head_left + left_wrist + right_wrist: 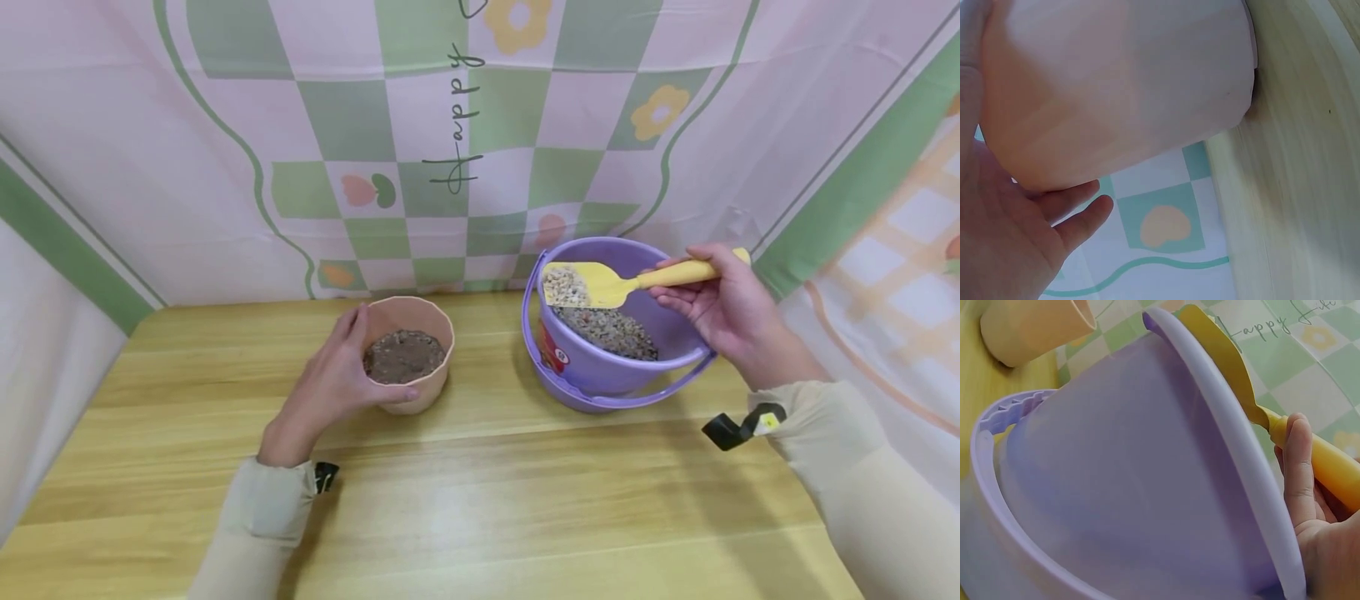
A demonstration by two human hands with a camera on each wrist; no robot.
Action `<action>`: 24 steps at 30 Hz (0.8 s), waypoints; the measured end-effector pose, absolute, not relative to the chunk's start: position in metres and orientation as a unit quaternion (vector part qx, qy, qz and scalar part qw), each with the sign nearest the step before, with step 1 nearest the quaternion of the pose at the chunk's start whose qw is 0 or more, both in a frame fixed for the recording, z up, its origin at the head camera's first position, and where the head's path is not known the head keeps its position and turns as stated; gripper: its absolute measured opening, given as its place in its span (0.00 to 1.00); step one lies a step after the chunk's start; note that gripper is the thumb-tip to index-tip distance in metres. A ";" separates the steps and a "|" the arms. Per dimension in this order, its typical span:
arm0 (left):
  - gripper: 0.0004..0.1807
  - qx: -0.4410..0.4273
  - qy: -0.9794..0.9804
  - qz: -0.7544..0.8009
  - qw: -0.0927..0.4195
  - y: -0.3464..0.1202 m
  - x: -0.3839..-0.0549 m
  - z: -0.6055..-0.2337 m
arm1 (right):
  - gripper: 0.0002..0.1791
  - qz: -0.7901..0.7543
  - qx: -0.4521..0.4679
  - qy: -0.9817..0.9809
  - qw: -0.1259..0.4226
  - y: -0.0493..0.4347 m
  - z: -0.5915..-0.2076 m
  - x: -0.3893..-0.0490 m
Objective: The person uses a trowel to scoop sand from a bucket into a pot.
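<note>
My left hand holds a peach flower pot by its left side, thumb along the near rim and fingers round the far side. Dark soil fills the inside of the pot, which stands upright on the table. In the left wrist view the pot's smooth wall rests against the fingers. With my right hand I grip a yellow shovel by its handle, above a purple bucket. Pale grains lie on the shovel's blade. Darker, mixed granules are inside the bucket.
The wooden table carries both containers near its back edge. Behind it hangs a green-and-white checked cloth. The bucket's purple handle is folded down along its near side. A patterned cloth hangs at the right.
</note>
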State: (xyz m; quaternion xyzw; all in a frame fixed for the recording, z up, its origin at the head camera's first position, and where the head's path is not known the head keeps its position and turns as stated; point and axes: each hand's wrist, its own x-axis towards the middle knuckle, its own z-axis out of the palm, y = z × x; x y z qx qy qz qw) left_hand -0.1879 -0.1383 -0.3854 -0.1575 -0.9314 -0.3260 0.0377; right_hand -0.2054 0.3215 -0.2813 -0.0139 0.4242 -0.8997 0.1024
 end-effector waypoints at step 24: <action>0.74 -0.188 -0.925 -0.331 0.028 -0.123 -0.184 -0.385 | 0.21 -0.889 -0.009 0.447 0.101 0.298 -0.278 -0.205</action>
